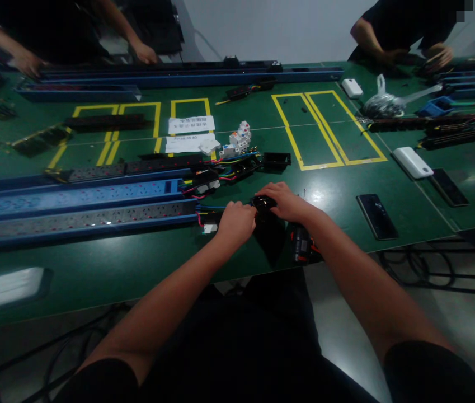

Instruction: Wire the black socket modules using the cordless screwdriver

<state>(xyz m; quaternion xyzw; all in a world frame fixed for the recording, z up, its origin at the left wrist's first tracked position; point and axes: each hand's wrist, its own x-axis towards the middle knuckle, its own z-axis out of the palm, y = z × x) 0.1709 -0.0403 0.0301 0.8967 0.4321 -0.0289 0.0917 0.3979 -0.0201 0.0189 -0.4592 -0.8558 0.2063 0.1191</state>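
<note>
My left hand [235, 221] is closed at the right end of a long grey power strip [81, 219] lying in a blue channel, where coloured wires [201, 218] come out. My right hand [286, 201] grips a small black end part [263, 202] that both hands hold between them. A white connector [210, 228] lies just left of my left hand. A black and orange power screwdriver [301, 244] lies by my right forearm near the table's front edge.
More power strips [73, 196] lie to the left on the green table [136, 268]. White terminal blocks [237, 140], paper labels [191, 124], a black housing [276, 161], two phones [376, 215] and a white power bank [412, 162] lie around. Other people's hands [145, 53] work at the far side.
</note>
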